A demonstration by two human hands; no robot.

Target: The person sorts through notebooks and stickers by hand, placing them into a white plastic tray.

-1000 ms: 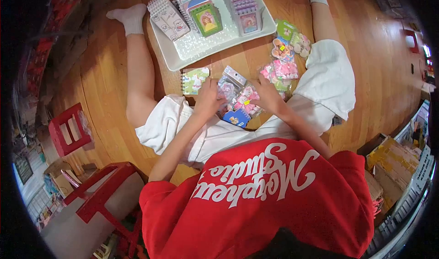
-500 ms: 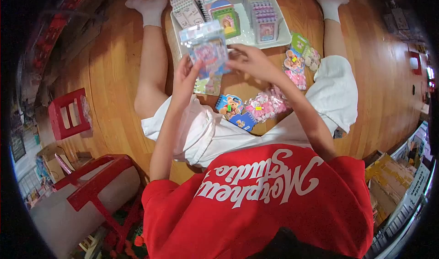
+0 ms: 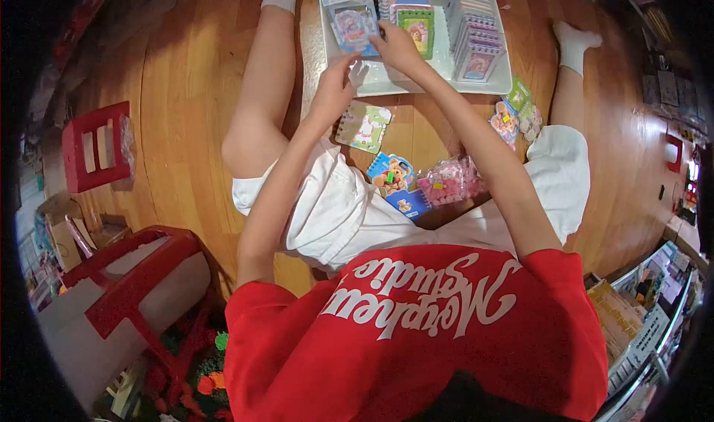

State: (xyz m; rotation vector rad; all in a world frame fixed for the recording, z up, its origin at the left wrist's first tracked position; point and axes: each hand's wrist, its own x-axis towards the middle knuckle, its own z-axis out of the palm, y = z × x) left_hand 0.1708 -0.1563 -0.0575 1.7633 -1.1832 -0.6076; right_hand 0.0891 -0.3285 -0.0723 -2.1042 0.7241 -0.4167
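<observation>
A small blue spiral notebook with a pastel picture on its cover lies over the left end of the white tray, in front of white spiral pads. My right hand grips its right edge between thumb and fingers. My left hand is just below the notebook's lower edge, fingers partly spread and nothing visible in them. A green-framed notebook leans in the middle of the tray. A row of purple-ringed notebooks fills its right side.
Between my legs lie a pale green notebook, a bear-shaped notebook, a blue notebook and a pink plastic-wrapped pack. More bear-shaped pads are by my right knee. A red plastic stool lies on the wooden floor to the left.
Both hands have moved forward, bringing the blue notebook from in front of the tray to its left end. My left hand has let go of the notebook. The view has shifted.
</observation>
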